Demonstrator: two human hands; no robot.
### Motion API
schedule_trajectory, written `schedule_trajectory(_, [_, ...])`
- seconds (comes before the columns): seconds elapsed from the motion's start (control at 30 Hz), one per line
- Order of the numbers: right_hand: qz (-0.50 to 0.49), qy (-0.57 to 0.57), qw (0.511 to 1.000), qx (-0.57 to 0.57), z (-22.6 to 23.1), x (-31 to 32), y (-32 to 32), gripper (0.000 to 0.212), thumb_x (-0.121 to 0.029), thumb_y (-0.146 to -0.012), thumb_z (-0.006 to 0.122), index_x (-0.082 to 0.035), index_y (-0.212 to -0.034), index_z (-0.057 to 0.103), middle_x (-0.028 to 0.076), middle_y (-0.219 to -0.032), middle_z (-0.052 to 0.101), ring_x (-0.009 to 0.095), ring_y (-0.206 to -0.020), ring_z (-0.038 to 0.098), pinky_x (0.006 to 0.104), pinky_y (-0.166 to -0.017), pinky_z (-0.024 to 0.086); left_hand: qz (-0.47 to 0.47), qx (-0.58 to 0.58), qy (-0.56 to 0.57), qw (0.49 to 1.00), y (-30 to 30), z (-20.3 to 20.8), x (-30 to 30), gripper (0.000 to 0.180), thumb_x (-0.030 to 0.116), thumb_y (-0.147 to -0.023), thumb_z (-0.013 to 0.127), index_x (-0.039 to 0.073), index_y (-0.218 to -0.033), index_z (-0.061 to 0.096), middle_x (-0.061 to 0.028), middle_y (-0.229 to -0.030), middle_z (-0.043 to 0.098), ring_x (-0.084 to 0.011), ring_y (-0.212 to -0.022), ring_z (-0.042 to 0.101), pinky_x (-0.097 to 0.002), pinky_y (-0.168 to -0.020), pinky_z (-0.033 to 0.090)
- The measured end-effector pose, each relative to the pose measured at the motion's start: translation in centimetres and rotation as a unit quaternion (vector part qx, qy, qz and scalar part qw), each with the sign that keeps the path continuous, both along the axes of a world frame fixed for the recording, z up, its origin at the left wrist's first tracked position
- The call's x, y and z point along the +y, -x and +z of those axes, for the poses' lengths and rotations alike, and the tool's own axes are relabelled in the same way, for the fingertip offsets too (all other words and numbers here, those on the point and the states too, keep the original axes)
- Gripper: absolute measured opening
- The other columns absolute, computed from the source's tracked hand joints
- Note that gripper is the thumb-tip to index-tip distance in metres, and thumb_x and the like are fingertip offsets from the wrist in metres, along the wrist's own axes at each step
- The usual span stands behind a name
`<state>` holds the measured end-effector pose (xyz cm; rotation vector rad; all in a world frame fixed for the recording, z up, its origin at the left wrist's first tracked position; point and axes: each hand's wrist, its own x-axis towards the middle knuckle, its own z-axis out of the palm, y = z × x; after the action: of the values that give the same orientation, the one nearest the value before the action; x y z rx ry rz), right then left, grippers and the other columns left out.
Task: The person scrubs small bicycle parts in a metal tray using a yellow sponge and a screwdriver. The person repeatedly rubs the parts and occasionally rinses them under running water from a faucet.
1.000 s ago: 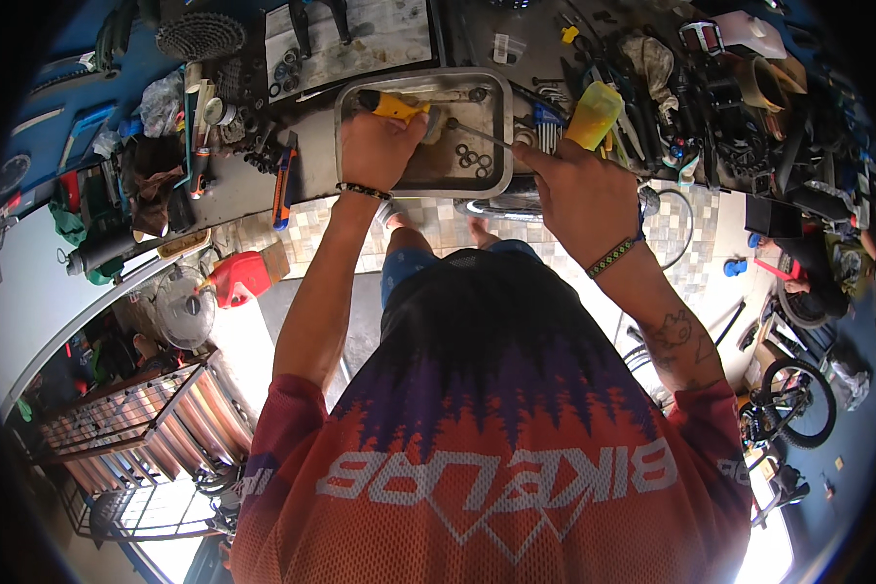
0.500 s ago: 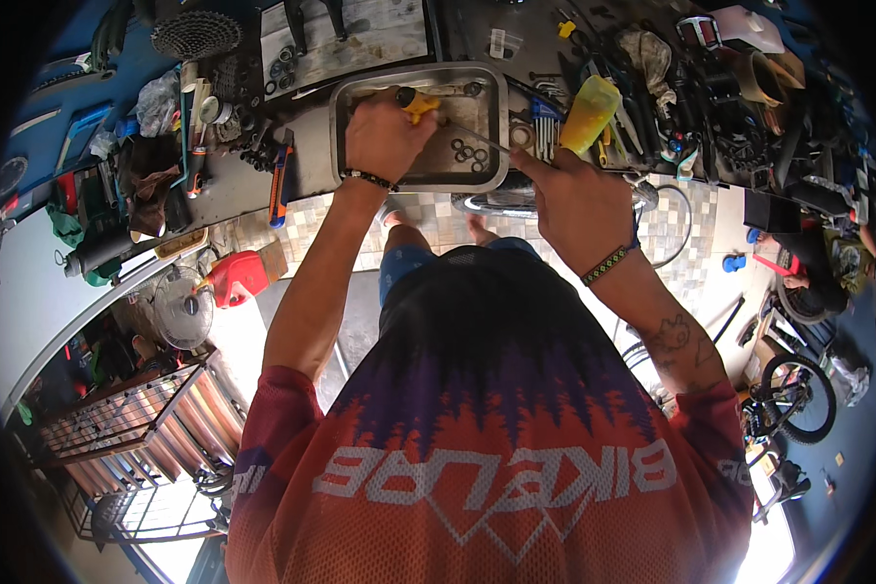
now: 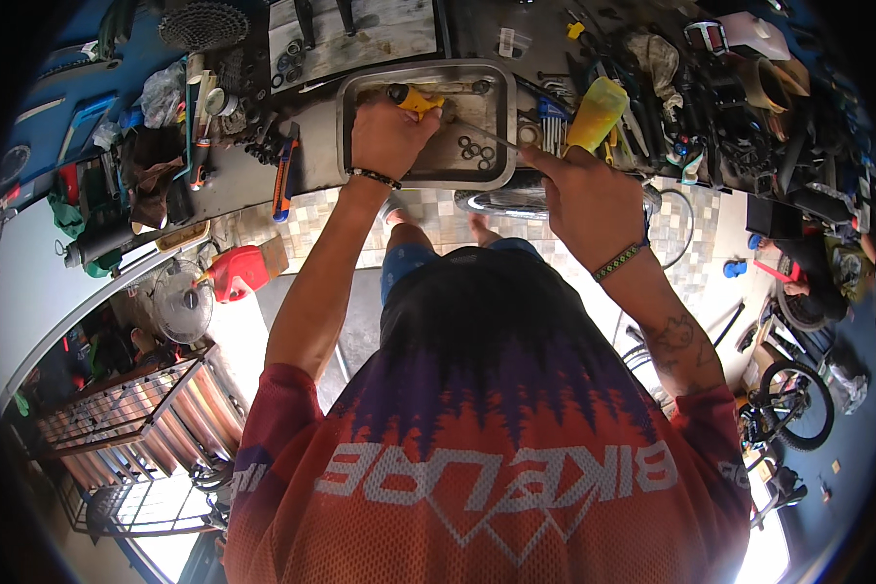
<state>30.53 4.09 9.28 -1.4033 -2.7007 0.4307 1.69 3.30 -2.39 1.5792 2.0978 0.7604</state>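
Observation:
My left hand (image 3: 389,136) is closed around a yellow piece with a dark round end (image 3: 414,99), above a rectangular metal tray (image 3: 506,161). Its exact kind I cannot make out. My right hand (image 3: 589,200), just beyond the tray's right side, grips a slim metal rod-like tool (image 3: 487,134). That shaft slants across the tray, its far tip close to the yellow piece; whether they touch I cannot tell. Several small dark rings (image 3: 474,152) lie in the tray below the shaft. Fingers hide the tool's near end.
Right of the tray lie hex keys (image 3: 553,127), a yellow translucent bottle (image 3: 597,112) and crowded tools. An orange-and-blue utility knife (image 3: 284,175) lies left of it. A board with rings (image 3: 355,44) sits behind. A bike wheel (image 3: 506,201) shows below the bench edge.
The whole view has shifted slightly to the right. Both hands keep their grips, and the yellow piece looks slightly turned.

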Motion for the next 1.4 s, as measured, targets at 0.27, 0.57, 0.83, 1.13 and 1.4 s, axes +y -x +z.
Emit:
schedule_trajectory(0.27, [-0.001,0.017,1.0,0.004,1.1,0.0,-0.8,0.045,-0.011,-0.09,0.075,-0.026,-0.133,0.08,0.011,-0.092,0.072,0.032,-0.078,0.077,0.0456,-0.067,0.062,0.009,-0.006,-0.014,1.0,-0.2,0.2,-0.4,0.032,0.033,-0.086,0.089,0.004,-0.093,0.081,-0.0168,-0.087,0.08,-0.0395,-0.082,0.078,-0.0478,-0.079,0.064])
schedule_trajectory(0.57, [-0.007,0.041,0.999,0.026,1.9,0.0,0.2,0.036,-0.014,-0.096,0.075,-0.024,-0.13,0.081,0.008,-0.091,0.073,0.033,-0.079,0.075,0.0475,-0.07,0.061,0.075,-0.242,0.047,0.966,1.1,-0.9,-1.2,0.038,0.033,-0.089,0.089,-0.003,-0.1,0.082,-0.0141,-0.083,0.082,-0.0207,-0.069,0.08,-0.038,-0.07,0.063])
schedule_trajectory(0.83, [-0.001,0.023,1.0,0.011,2.5,0.5,-0.1,0.038,-0.011,-0.092,0.074,-0.025,-0.127,0.082,0.01,-0.09,0.073,0.033,-0.079,0.077,0.0468,-0.068,0.062,0.037,-0.077,0.054,0.995,0.7,-0.7,-2.4,0.034,0.033,-0.092,0.085,0.001,-0.106,0.082,-0.018,-0.091,0.081,-0.034,-0.073,0.079,-0.0435,-0.074,0.066])
schedule_trajectory(1.13, [0.003,0.032,0.999,0.038,1.4,0.2,-0.1,0.037,-0.011,-0.093,0.074,-0.025,-0.126,0.083,0.01,-0.093,0.074,0.032,-0.08,0.077,0.0467,-0.069,0.062,0.02,0.084,0.009,0.996,-1.4,-0.4,-1.9,0.035,0.032,-0.091,0.085,-0.003,-0.094,0.079,-0.017,-0.091,0.079,-0.0356,-0.082,0.079,-0.0449,-0.075,0.066])
schedule_trajectory(1.4, [0.0,0.037,0.998,0.04,1.8,0.2,0.0,0.038,-0.012,-0.093,0.075,-0.025,-0.127,0.083,0.009,-0.092,0.073,0.033,-0.08,0.076,0.0474,-0.07,0.062,0.116,-0.259,0.088,0.955,1.0,0.4,-2.3,0.034,0.029,-0.093,0.087,-0.005,-0.089,0.083,-0.0152,-0.08,0.08,-0.0224,-0.07,0.08,-0.0365,-0.066,0.064])
